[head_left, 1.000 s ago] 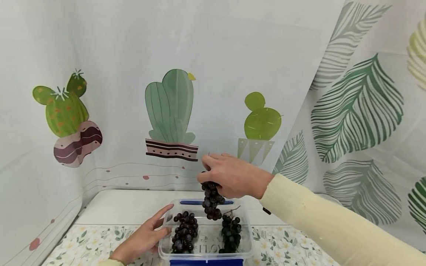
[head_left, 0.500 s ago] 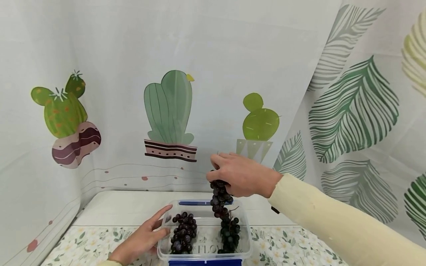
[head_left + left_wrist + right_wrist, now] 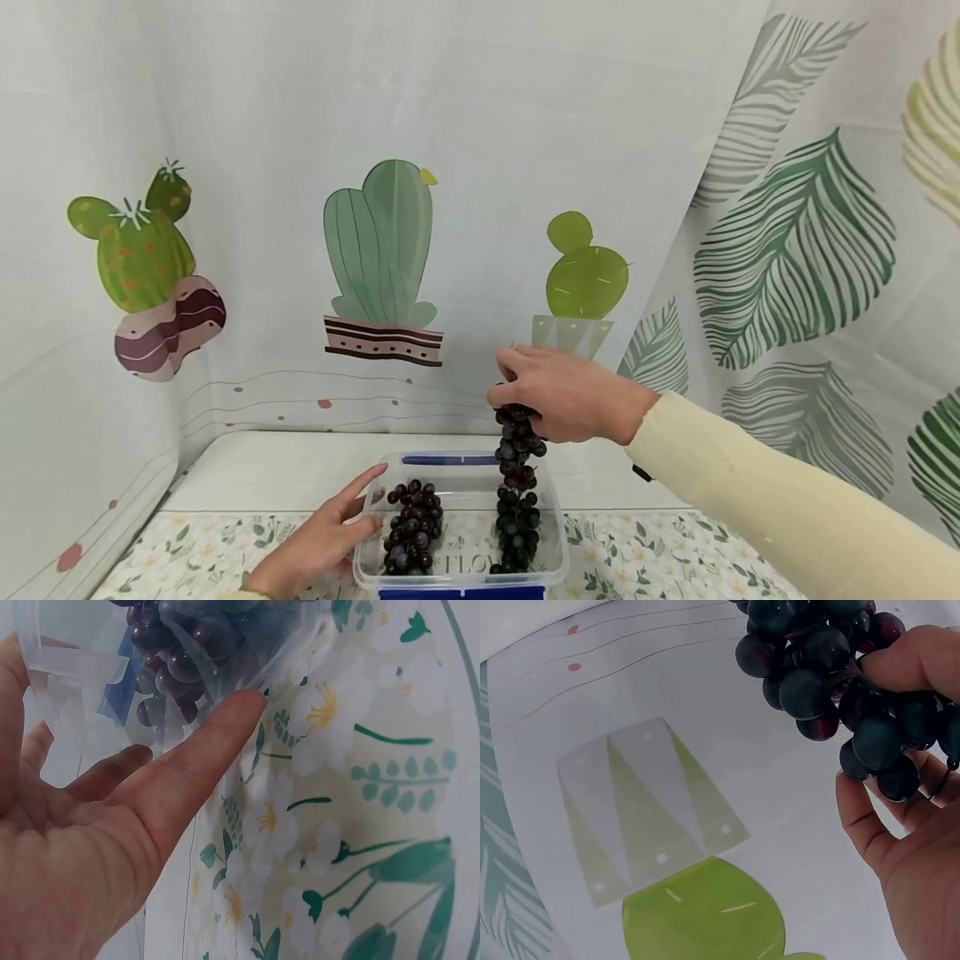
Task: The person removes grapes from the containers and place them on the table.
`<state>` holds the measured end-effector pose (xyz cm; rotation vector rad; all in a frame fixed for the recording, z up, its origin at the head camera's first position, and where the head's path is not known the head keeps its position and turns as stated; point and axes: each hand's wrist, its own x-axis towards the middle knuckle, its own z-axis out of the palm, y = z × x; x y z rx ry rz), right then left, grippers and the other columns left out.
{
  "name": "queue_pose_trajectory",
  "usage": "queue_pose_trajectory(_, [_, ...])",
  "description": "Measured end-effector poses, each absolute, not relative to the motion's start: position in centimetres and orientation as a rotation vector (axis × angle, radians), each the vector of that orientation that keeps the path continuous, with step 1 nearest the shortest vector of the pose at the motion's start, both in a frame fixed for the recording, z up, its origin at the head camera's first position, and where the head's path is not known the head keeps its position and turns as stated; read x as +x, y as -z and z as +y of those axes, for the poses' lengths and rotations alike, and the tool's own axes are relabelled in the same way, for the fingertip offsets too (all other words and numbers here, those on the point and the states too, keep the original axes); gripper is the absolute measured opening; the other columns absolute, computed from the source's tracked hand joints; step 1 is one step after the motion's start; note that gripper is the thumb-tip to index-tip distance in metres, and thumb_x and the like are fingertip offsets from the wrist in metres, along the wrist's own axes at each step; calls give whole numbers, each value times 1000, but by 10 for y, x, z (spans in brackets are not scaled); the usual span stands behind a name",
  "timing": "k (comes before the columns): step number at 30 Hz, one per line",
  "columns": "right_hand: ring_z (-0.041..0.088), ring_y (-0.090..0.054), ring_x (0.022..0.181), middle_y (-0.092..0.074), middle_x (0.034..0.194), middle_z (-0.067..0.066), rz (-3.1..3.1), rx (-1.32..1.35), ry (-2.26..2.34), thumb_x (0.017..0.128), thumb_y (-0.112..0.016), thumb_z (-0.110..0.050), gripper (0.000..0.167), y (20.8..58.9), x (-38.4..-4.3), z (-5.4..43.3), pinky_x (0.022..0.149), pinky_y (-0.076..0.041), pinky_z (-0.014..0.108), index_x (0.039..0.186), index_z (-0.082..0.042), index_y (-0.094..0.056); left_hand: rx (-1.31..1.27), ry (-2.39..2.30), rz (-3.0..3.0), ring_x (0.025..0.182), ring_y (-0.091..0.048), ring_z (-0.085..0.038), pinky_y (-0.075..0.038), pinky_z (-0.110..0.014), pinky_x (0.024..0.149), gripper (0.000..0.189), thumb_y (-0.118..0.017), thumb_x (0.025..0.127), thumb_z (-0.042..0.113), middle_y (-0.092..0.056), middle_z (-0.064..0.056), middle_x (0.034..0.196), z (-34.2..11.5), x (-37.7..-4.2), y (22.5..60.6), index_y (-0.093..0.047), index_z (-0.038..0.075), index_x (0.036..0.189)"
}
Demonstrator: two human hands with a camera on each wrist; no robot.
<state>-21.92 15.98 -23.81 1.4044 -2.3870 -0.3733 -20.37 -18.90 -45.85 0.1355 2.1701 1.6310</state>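
My right hand grips a bunch of dark purple grapes near its top. The bunch hangs over the right part of a clear plastic box. In the right wrist view the thumb presses into the grapes, with fingers on the other side. Below the hanging bunch, a greenish-black bunch lies in the box; I cannot tell whether the two touch. Another purple bunch lies on the box's left side. My left hand rests against the left wall with thumb and fingers spread, also seen in the left wrist view.
The box has blue clips at its front and back. A flowered cloth covers the front of the table, with a white strip behind it. A white curtain printed with cacti and leaves hangs close behind.
My right hand has moved to the right with its bunch, from above the box's middle to above the greenish-black bunch. The left hand has stayed at the box's left wall.
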Motion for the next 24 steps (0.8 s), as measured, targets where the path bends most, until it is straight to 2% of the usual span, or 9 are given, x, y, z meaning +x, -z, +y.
queue_pose_trajectory(2, [15,-37,78,-45,89,-2,-2396,1389,383,81,-68,6,35,238,-219,164,73,-38,29,95,-26,-65,141,-1637,2171,128,-60,-51,-60,-47,65,73,-57,105,22,-13,-48,162,-189,-204,458,-21,32,168])
queue_pose_trajectory(6, [14,-36,76,-44,88,-2,-2399,1364,397,82,-67,6,34,238,-218,170,71,-37,29,94,-26,-65,151,-1634,2168,125,-61,-51,-60,-47,64,73,-56,106,22,-13,-48,162,-190,-204,459,-20,32,168])
queue_pose_trajectory(10, [14,-36,75,-44,87,-3,-2401,1357,396,82,-68,6,34,240,-217,177,72,-36,29,93,-26,-65,153,-1618,2179,136,-46,-65,-63,-54,69,73,-56,106,22,-15,-49,161,-190,-206,460,-19,30,169])
queue_pose_trajectory(12, [14,-36,75,-44,87,-3,-2404,1354,391,81,-67,7,35,241,-217,180,73,-36,30,93,-26,-65,151,-1612,2186,137,-43,-67,-64,-55,71,73,-56,106,22,-16,-48,161,-190,-206,460,-19,29,169])
queue_pose_trajectory(17, [13,-35,73,-43,86,-3,-2420,1347,354,80,-66,9,36,243,-218,190,72,-35,29,92,-25,-65,141,-1604,2208,136,-46,-64,-63,-53,70,74,-56,106,21,-18,-48,161,-190,-207,461,-20,30,169])
queue_pose_trajectory(24, [13,-35,73,-42,86,-3,-2454,1340,267,79,-65,10,36,242,-216,202,68,-35,27,88,-25,-63,145,-1622,2176,137,-44,-66,-64,-55,71,74,-56,106,22,-14,-49,161,-189,-205,461,-18,29,169])
